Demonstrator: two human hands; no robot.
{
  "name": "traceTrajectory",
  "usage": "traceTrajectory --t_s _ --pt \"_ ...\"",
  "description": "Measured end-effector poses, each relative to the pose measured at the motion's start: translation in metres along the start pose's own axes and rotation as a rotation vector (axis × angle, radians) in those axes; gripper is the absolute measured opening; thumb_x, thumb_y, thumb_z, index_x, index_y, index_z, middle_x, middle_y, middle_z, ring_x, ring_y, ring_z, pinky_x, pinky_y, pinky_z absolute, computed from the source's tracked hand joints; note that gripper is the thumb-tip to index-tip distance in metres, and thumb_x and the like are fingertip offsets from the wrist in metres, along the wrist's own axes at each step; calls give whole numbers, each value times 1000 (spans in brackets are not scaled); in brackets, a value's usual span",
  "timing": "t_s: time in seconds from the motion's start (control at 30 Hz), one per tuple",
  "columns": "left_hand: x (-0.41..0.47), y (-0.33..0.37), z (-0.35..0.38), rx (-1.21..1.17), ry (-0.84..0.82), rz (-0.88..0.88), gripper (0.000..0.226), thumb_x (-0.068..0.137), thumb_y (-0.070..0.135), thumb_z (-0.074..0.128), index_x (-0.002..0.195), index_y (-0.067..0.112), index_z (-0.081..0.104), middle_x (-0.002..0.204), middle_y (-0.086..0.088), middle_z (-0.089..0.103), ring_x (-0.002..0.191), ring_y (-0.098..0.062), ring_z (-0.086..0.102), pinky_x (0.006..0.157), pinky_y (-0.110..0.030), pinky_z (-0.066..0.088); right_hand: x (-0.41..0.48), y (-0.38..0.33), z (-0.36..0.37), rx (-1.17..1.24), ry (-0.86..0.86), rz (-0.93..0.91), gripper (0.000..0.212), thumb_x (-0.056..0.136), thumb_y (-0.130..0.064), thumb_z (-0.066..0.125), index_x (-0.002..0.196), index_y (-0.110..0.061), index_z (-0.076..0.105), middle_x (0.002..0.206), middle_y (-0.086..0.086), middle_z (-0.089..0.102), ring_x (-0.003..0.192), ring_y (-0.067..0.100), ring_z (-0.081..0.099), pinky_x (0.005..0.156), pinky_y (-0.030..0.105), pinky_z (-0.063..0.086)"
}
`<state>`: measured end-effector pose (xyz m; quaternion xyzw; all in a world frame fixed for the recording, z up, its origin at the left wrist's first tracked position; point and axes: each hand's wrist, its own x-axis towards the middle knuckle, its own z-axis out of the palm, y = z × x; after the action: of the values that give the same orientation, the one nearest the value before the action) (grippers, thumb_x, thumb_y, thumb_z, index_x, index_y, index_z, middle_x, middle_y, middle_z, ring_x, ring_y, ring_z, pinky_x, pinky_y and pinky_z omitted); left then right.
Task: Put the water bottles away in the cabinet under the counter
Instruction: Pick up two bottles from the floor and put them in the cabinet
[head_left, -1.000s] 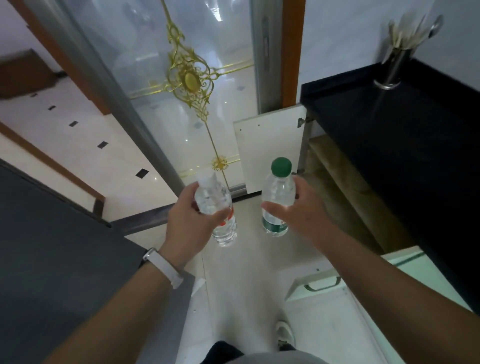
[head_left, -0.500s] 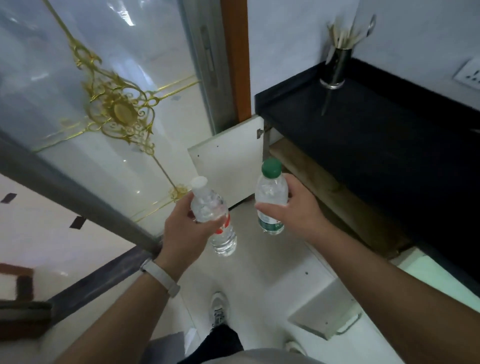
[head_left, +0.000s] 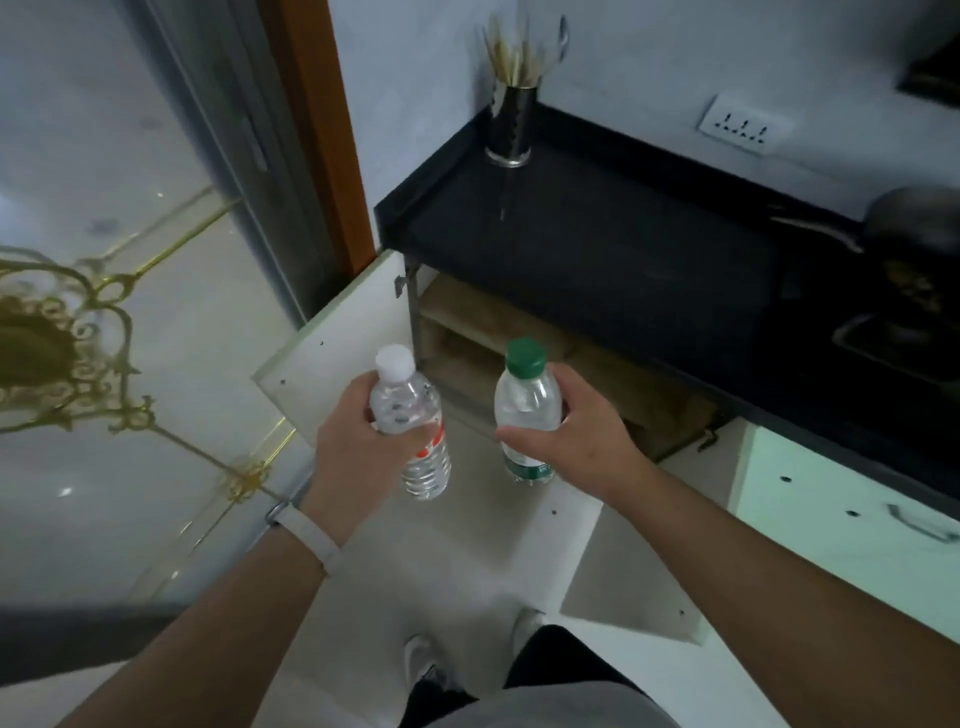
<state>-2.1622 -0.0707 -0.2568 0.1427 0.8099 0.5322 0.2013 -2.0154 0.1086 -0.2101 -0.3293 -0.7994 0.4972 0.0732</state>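
Observation:
My left hand (head_left: 358, 441) grips a clear water bottle with a white cap and red label (head_left: 410, 415), tilted slightly. A second clear bottle, green-capped with a green label (head_left: 524, 400), stands upright in my right hand (head_left: 571, 441). Both bottles hang in the air in front of the open cabinet (head_left: 498, 332) under the black counter (head_left: 597, 249). A wooden shelf shows inside the cabinet. Its two white doors stand open: one (head_left: 332, 343) to the left, one (head_left: 618, 577) to the right below my right arm.
A metal holder with chopsticks and utensils (head_left: 511, 119) stands at the counter's back left corner. A dark pan (head_left: 914, 223) sits at the right on a stove. A pale green drawer front with a handle (head_left: 852, 514) is at right. A glass sliding door (head_left: 130, 312) fills the left.
The view has swung right and closer to the counter. Both hands with their bottles have come nearer the open cabinet; the grips are unchanged.

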Motion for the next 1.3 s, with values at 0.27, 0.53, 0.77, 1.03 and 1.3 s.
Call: traceTrajectory --t_s 0.27,0.53,0.77,1.03,1.3 --pt "37 12 32 91 -152 85 60 70 29 90 123 26 61 106 7 72 98 -18 70 88 -49 59 18 25 -14 2 117 112 62 65 -48 82 118 -43 50 102 -17 63 91 3 62 78 24 52" --pt "76 36 53 210 -184 80 58 75 32 88 125 30 59 108 11 70 99 -13 68 89 -43 59 71 50 -26 112 115 176 59 68 -44 83 114 -44 46 102 -18 61 91 4 61 75 22 49" --pt "123 48 81 264 -215 62 60 76 35 87 128 30 58 111 12 69 101 -10 66 80 -24 53 116 72 -41 174 113 206 57 67 -43 85 113 -43 50 102 -17 62 91 4 61 74 22 49" --pt "164 46 107 208 -320 44 57 75 27 89 125 30 61 108 15 71 99 -2 67 84 -23 54 151 91 -38 192 150 310 63 68 -41 84 121 -40 50 107 -15 62 98 7 61 86 33 53" --pt "237 13 138 275 -578 73 52 73 29 90 116 29 62 102 12 72 93 -1 68 82 -29 57 184 100 -18 195 258 436 54 73 -33 83 114 -37 49 98 -16 60 81 0 60 50 6 41"
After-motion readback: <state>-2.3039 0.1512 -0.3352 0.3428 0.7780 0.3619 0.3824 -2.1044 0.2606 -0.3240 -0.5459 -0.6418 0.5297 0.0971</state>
